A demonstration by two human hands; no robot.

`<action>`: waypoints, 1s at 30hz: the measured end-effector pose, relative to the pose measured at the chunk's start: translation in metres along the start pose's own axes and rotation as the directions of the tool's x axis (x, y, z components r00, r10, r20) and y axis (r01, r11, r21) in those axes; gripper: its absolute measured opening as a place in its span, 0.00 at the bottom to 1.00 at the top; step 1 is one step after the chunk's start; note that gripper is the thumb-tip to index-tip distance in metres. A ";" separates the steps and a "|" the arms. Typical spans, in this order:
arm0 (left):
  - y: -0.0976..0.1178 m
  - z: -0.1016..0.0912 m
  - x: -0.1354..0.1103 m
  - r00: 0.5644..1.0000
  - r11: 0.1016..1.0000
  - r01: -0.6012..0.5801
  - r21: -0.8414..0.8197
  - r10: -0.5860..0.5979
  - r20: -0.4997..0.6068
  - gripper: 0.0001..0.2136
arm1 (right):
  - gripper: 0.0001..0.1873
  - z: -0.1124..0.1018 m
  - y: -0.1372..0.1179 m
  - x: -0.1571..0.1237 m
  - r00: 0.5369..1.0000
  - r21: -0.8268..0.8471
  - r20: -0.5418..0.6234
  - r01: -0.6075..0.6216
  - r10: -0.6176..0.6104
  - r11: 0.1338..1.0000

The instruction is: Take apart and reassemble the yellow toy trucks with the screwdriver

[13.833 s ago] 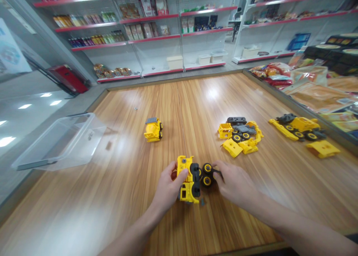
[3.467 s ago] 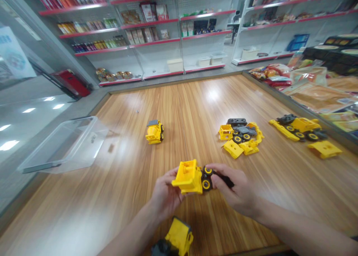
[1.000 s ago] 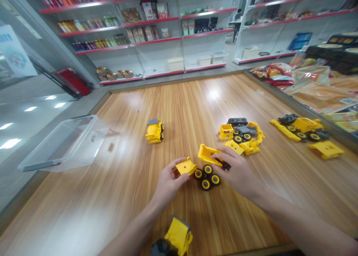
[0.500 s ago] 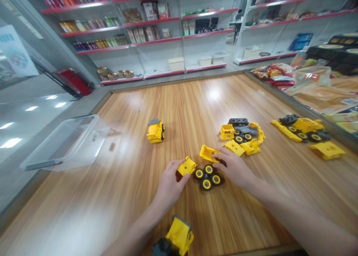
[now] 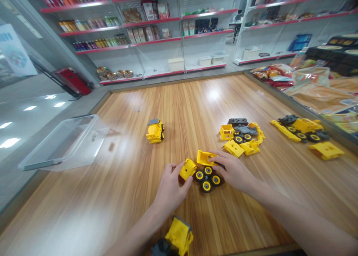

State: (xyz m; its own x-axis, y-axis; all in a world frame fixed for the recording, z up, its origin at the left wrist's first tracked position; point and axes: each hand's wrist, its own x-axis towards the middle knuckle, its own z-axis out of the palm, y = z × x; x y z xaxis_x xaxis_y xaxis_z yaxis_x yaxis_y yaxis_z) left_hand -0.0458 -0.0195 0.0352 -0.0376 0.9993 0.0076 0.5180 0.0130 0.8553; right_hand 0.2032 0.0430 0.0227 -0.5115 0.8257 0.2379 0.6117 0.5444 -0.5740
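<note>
My left hand (image 5: 175, 183) pinches a yellow toy truck panel (image 5: 187, 169) with a round hole, thumb at its lower edge. In my right hand (image 5: 233, 169) is a yellow toy dump bed (image 5: 205, 157), its hollow side up; a dark piece shows under the fingers. Between the hands lie several black toy wheels (image 5: 206, 186) with yellow hubs, grouped around a small grey middle part. The panel and the bed are close to these wheels; whether they touch them I cannot tell.
A yellow toy truck (image 5: 155, 131) stands left of centre. Toy parts (image 5: 243, 136) lie in a pile at right, with another yellow vehicle (image 5: 304, 129) beyond. A clear plastic bin (image 5: 67, 144) is at left. Near the front edge sits a yellow and black toy (image 5: 179, 235).
My right hand has shifted the yellow bed slightly left and down, nearer the panel. The panel in my left hand is tilted a little differently.
</note>
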 end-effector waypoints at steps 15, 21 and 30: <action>0.004 -0.002 0.000 0.999 0.998 -0.008 0.059 0.010 -0.033 0.18 | 0.12 -0.006 -0.016 0.000 0.998 0.046 -0.067 0.002 0.001 0.999; 0.002 -0.006 0.002 0.985 1.000 -0.006 0.022 0.010 -0.174 0.14 | 0.17 -0.002 -0.079 -0.022 0.903 0.158 0.227 0.336 -0.366 0.928; -0.001 -0.005 0.004 0.979 0.990 0.011 -0.137 -0.039 -0.202 0.11 | 0.20 0.017 -0.102 -0.034 0.743 0.116 0.475 0.478 -0.472 0.870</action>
State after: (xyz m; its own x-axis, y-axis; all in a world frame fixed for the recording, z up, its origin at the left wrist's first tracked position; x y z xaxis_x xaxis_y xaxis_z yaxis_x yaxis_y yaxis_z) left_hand -0.0512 -0.0156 0.0370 -0.2300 0.9700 0.0787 0.3953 0.0193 0.9184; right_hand 0.1477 -0.0434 0.0598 -0.9551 0.2865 0.0755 0.2178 0.8517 -0.4766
